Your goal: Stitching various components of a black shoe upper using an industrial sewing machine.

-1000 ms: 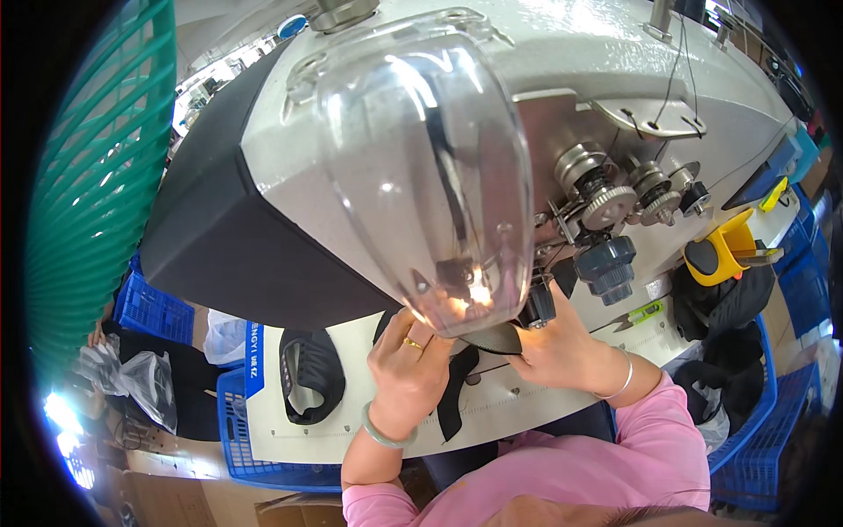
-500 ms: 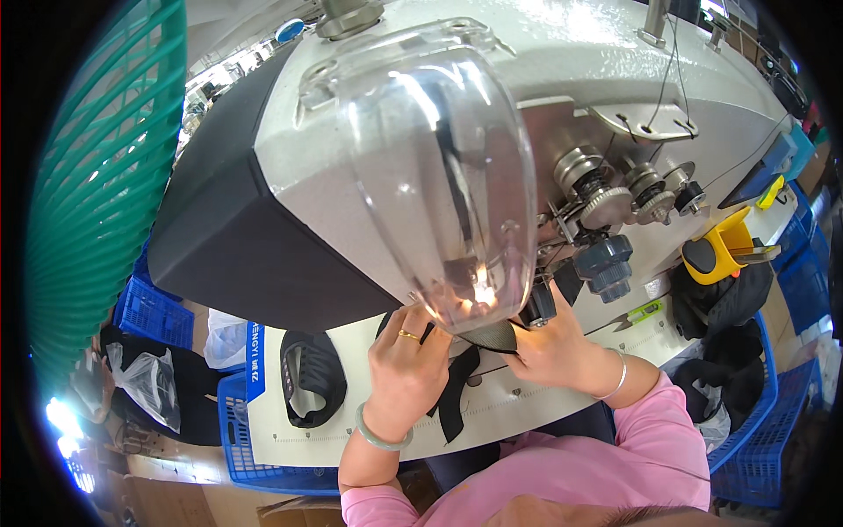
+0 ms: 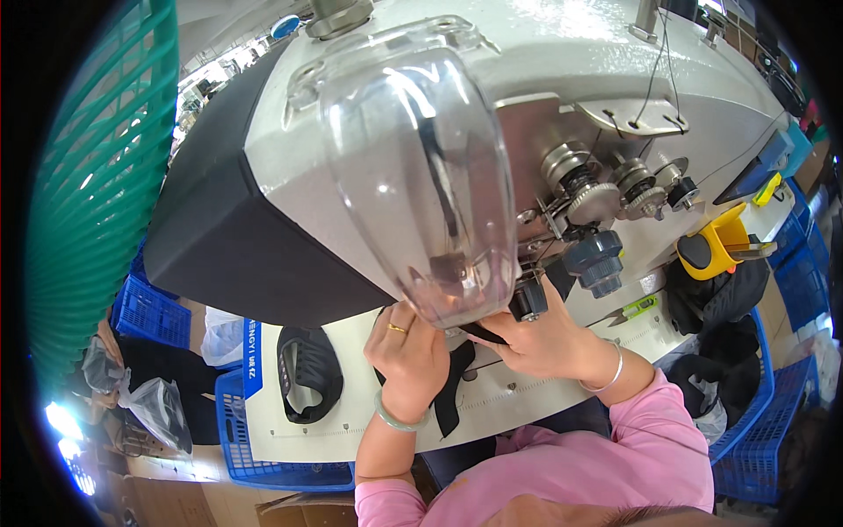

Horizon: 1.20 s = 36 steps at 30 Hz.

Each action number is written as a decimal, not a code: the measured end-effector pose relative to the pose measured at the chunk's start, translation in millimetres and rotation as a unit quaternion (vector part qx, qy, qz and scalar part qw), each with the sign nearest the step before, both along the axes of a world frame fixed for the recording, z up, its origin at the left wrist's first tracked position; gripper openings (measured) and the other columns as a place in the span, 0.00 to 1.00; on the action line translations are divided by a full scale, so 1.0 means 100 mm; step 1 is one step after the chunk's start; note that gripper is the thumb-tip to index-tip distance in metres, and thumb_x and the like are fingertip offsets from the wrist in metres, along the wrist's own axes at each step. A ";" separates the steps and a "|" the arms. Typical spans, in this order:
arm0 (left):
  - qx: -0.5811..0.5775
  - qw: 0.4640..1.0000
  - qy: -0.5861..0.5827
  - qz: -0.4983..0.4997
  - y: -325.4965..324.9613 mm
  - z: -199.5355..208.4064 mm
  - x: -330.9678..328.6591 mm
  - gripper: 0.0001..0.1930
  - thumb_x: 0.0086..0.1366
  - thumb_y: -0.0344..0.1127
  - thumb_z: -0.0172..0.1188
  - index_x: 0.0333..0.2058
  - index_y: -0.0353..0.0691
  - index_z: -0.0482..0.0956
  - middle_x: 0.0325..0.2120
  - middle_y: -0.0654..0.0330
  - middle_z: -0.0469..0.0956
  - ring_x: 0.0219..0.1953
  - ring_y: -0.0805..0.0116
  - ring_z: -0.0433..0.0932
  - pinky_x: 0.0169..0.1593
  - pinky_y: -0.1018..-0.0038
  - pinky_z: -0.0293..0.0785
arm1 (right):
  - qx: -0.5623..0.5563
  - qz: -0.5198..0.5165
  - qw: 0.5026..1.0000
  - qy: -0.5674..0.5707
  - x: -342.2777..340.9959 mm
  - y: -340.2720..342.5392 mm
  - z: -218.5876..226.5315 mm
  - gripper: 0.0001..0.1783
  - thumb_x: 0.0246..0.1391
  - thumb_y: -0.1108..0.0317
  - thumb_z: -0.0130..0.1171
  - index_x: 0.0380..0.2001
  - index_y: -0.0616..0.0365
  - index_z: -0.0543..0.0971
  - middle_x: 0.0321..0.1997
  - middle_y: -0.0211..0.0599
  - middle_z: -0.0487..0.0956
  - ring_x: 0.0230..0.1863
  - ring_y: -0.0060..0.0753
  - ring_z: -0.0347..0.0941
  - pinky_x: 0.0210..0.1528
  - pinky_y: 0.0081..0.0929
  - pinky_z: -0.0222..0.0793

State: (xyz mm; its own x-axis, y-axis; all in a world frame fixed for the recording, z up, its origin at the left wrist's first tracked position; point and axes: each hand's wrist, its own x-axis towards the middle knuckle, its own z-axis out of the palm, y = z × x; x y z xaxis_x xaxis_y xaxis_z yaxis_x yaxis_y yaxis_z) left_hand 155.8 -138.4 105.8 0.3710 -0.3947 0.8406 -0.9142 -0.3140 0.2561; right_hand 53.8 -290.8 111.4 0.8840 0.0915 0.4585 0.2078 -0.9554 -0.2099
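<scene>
Both hands work close together under the clear plastic guard [image 3: 421, 193] of a large white sewing machine [image 3: 553, 53]. My left hand [image 3: 408, 360], fingers curled, holds a black fabric piece by its left side; its fingertips are partly hidden by the guard. My right hand [image 3: 549, 338] pinches the right side of this black fabric piece [image 3: 486, 333], just below the dark knob at the machine's head. From the work hangs a black strap [image 3: 451, 395], loose over the white table [image 3: 500, 413]. The needle area cannot be made out clearly.
A black shoe upper [image 3: 309, 373] lies left of my left hand. On the right are a green-handled cutter [image 3: 637, 308], a yellow holder [image 3: 722, 246] and a blue crate [image 3: 755, 395] of black pieces. A green mesh basket [image 3: 105, 176] stands far left, near another person's hand [image 3: 107, 342].
The bright glow under the guard has faded. My hands have shifted slightly, and the fabric between them shows less of its surface. At far left, a plastic bag has moved lower.
</scene>
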 end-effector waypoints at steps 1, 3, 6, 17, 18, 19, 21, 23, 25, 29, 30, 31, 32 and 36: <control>0.011 1.000 -0.022 -0.008 -0.01 0.01 -0.01 0.10 0.49 0.23 0.64 0.33 0.35 0.81 0.28 0.58 0.79 0.26 0.59 0.76 0.31 0.72 0.72 | -0.011 0.000 1.000 -0.006 -0.01 0.00 -0.02 0.22 0.49 0.61 0.60 0.50 0.44 0.76 0.56 0.31 0.73 0.61 0.37 0.65 0.60 0.55 0.50; 0.058 0.998 -0.025 -0.020 0.02 0.07 -0.07 0.13 0.44 0.20 0.62 0.32 0.36 0.81 0.33 0.57 0.78 0.31 0.56 0.78 0.34 0.69 0.74 | -0.021 -0.001 1.000 -0.011 -0.03 -0.02 -0.04 0.21 0.49 0.61 0.61 0.49 0.45 0.78 0.55 0.30 0.74 0.61 0.37 0.65 0.60 0.55 0.50; 0.118 0.991 -0.027 -0.056 0.11 0.16 -0.05 0.13 0.44 0.19 0.61 0.33 0.36 0.81 0.34 0.57 0.78 0.34 0.55 0.78 0.37 0.68 0.75 | 0.010 0.005 1.000 0.002 -0.06 -0.04 -0.05 0.23 0.48 0.63 0.60 0.50 0.41 0.76 0.53 0.28 0.75 0.57 0.32 0.68 0.59 0.56 0.50; 0.132 0.988 -0.044 -0.063 0.11 0.20 -0.03 0.13 0.42 0.19 0.60 0.30 0.37 0.78 0.31 0.60 0.74 0.35 0.58 0.77 0.35 0.69 0.75 | -0.014 -0.018 0.999 -0.037 -0.08 -0.02 -0.09 0.30 0.43 0.67 0.60 0.53 0.30 0.73 0.49 0.19 0.78 0.35 0.23 0.76 0.55 0.56 0.54; 0.117 0.989 -0.068 -0.065 0.09 0.20 -0.02 0.11 0.39 0.19 0.60 0.26 0.37 0.77 0.27 0.61 0.71 0.32 0.61 0.75 0.30 0.72 0.75 | -0.014 -0.020 0.999 -0.038 -0.08 -0.03 -0.09 0.30 0.43 0.67 0.60 0.53 0.30 0.73 0.49 0.19 0.78 0.35 0.23 0.76 0.55 0.56 0.54; 0.116 0.989 -0.069 -0.066 0.09 0.20 -0.02 0.11 0.39 0.19 0.60 0.26 0.37 0.77 0.27 0.61 0.71 0.32 0.61 0.75 0.30 0.72 0.75 | -0.018 -0.021 0.999 -0.047 -0.07 -0.04 -0.11 0.29 0.43 0.67 0.60 0.53 0.30 0.73 0.49 0.20 0.78 0.38 0.23 0.75 0.55 0.56 0.55; 0.118 0.988 -0.068 -0.069 0.09 0.19 -0.01 0.11 0.39 0.19 0.60 0.26 0.36 0.77 0.28 0.60 0.71 0.32 0.61 0.75 0.30 0.71 0.75 | -0.024 -0.022 0.998 -0.055 -0.07 -0.03 -0.11 0.29 0.43 0.66 0.60 0.52 0.30 0.74 0.48 0.20 0.78 0.42 0.22 0.75 0.55 0.57 0.55; 0.124 0.988 -0.069 -0.068 0.09 0.20 0.00 0.12 0.39 0.19 0.60 0.27 0.36 0.76 0.29 0.59 0.71 0.32 0.61 0.75 0.30 0.71 0.75 | -0.026 -0.029 0.999 -0.038 -0.07 -0.01 -0.08 0.29 0.42 0.67 0.60 0.52 0.30 0.74 0.46 0.23 0.78 0.43 0.24 0.75 0.55 0.61 0.55; 0.127 0.987 -0.071 -0.067 0.09 0.23 0.01 0.12 0.39 0.19 0.60 0.27 0.35 0.76 0.30 0.59 0.71 0.32 0.61 0.75 0.30 0.71 0.75 | -0.025 -0.003 0.996 -0.090 -0.04 -0.01 -0.05 0.23 0.37 0.69 0.62 0.43 0.40 0.76 0.42 0.29 0.74 0.41 0.33 0.72 0.45 0.49 0.59; 0.148 0.983 -0.081 -0.069 0.12 0.25 0.02 0.13 0.39 0.18 0.59 0.29 0.35 0.77 0.33 0.58 0.72 0.33 0.61 0.76 0.31 0.71 0.76 | -0.022 0.014 0.987 -0.159 0.01 0.03 -0.08 0.17 0.32 0.71 0.63 0.32 0.52 0.77 0.38 0.34 0.71 0.39 0.41 0.69 0.36 0.37 0.63; 0.152 0.982 -0.092 -0.069 0.12 0.25 0.03 0.14 0.40 0.19 0.59 0.29 0.35 0.77 0.33 0.58 0.72 0.33 0.61 0.76 0.31 0.72 0.76 | -0.025 0.016 0.987 -0.157 0.01 0.04 -0.08 0.17 0.32 0.71 0.63 0.32 0.52 0.77 0.38 0.34 0.71 0.39 0.41 0.69 0.36 0.37 0.63; 0.149 0.982 -0.090 -0.069 0.12 0.25 0.04 0.14 0.40 0.19 0.59 0.29 0.35 0.77 0.33 0.58 0.72 0.33 0.61 0.76 0.31 0.72 0.76 | -0.031 0.013 0.987 -0.160 0.01 0.05 -0.07 0.17 0.32 0.71 0.62 0.32 0.53 0.77 0.38 0.34 0.71 0.39 0.42 0.69 0.35 0.37 0.63; 0.150 0.982 -0.095 -0.072 0.12 0.26 0.04 0.14 0.39 0.19 0.59 0.30 0.36 0.77 0.33 0.59 0.73 0.32 0.61 0.76 0.31 0.71 0.76 | -0.036 0.009 0.986 -0.163 0.01 0.05 -0.07 0.16 0.32 0.71 0.62 0.32 0.54 0.77 0.37 0.35 0.71 0.39 0.42 0.68 0.35 0.37 0.62; 0.123 0.984 -0.079 -0.101 0.15 0.28 0.09 0.13 0.42 0.21 0.61 0.31 0.36 0.79 0.30 0.58 0.76 0.28 0.61 0.77 0.29 0.71 0.76 | -0.018 -0.016 0.989 -0.143 0.00 0.12 -0.09 0.17 0.31 0.72 0.62 0.32 0.56 0.77 0.36 0.35 0.71 0.38 0.43 0.68 0.32 0.36 0.63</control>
State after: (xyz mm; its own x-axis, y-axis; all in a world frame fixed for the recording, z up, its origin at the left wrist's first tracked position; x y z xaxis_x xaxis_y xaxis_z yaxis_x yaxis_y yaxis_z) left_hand 165.0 -123.0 134.0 0.1361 -0.6455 0.7515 -0.9867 -0.1565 0.0443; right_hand 54.2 -278.8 102.0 0.7215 0.0865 0.6869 0.2229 -0.9684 -0.1122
